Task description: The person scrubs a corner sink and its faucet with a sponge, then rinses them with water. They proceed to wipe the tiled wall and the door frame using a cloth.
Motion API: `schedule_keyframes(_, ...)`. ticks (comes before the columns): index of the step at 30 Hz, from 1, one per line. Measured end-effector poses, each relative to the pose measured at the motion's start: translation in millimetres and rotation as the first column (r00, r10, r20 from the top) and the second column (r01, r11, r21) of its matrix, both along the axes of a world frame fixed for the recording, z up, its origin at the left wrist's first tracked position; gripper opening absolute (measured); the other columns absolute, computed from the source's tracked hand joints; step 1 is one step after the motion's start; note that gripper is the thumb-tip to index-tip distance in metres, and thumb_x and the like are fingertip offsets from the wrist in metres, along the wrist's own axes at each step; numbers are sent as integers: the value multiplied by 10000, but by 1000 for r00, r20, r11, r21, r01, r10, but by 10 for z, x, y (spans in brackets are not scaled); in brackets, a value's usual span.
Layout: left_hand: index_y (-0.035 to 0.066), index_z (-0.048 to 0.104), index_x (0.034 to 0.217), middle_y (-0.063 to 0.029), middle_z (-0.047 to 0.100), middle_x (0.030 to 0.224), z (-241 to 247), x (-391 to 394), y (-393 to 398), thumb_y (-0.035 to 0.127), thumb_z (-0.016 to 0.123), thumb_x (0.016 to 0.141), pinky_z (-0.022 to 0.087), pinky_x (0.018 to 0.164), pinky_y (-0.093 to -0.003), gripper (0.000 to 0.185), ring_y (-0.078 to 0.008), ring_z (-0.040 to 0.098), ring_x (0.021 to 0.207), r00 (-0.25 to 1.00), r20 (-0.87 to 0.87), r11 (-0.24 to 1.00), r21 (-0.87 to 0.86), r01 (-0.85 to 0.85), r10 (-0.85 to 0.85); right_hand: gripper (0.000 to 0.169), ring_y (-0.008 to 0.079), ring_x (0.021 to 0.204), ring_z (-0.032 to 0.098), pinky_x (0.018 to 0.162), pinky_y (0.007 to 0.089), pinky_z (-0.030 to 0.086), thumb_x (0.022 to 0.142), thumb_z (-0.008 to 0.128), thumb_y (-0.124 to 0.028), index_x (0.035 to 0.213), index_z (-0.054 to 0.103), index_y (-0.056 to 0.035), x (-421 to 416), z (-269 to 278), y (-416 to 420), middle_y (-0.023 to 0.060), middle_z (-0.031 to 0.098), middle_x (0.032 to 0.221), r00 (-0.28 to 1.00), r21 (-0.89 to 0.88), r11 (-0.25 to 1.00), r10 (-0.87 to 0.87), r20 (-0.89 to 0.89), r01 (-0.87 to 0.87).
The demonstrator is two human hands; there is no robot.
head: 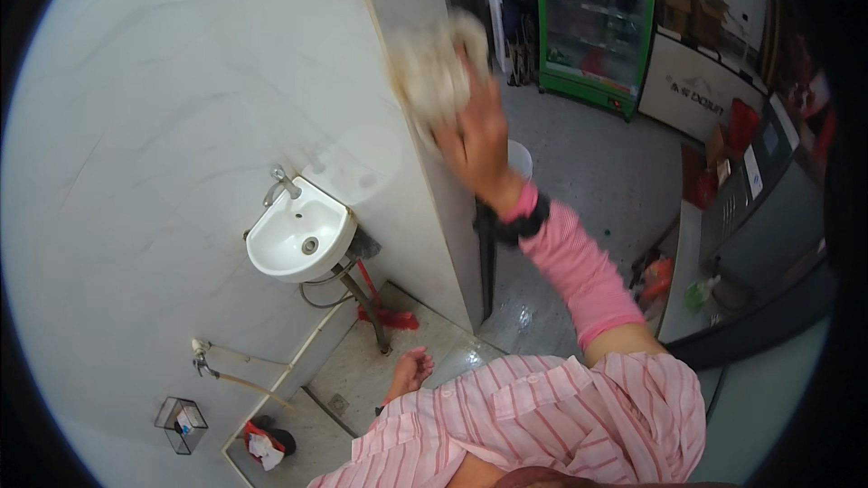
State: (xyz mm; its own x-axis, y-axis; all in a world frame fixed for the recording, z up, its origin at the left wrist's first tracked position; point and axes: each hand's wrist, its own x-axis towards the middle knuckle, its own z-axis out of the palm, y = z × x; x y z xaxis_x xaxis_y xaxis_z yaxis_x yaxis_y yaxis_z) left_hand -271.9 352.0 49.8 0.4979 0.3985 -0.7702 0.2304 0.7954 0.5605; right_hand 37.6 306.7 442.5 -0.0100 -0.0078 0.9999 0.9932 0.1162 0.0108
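My right hand (478,129) is raised at the upper middle, fingers on a pale cloth (434,74) that is blurred by motion. The cloth lies against the corner edge and end face of a light tiled wall (447,230). A pink sleeve cover and a black band are on that arm. Low in front of my striped shirt, my left hand (412,369) hangs with its fingers loosely curled, and no object shows in it. To the left of the wall's corner is a small white washbasin (298,237) with a metal tap (288,183).
Below the basin stand a drain pipe (363,308) and a red broom (393,318). A lined waste bin (268,444) sits at the lower left, near a wall tap (202,358). Beyond the wall are a white bucket (520,159), a green-framed display fridge (597,20) and a counter (685,264).
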Motion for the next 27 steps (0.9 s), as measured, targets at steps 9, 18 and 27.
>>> schedule_keyframes(9,79,506,872,-61,556,679,-332,-692,442,170,533,814,469,537,-286,112,-180,548,584,999,45,994,-110,-1,6,356,368,1022,464,877,401,375,796,541,-106,1135,477,-15,-850,-3105,47,199,486,1089,422,-262,960,-200,-884,-95)
schedule_keyframes(18,87,523,920,-51,561,751,-254,-888,372,157,528,809,468,571,-292,131,-184,562,649,970,-169,982,-105,157,-173,392,372,987,488,844,405,399,747,544,-112,1125,498,-17,-728,-1143,95,168,477,1218,865,142,986,-8,-502,92)
schedule_keyframes(27,79,529,980,-61,568,737,-382,-856,488,158,489,834,462,564,-277,170,-183,561,639,893,-327,951,-125,284,-310,168,352,741,567,660,369,446,819,514,-135,927,540,-9,-959,-4326,184,205,581,841,-116,-129,991,-124,-986,41)
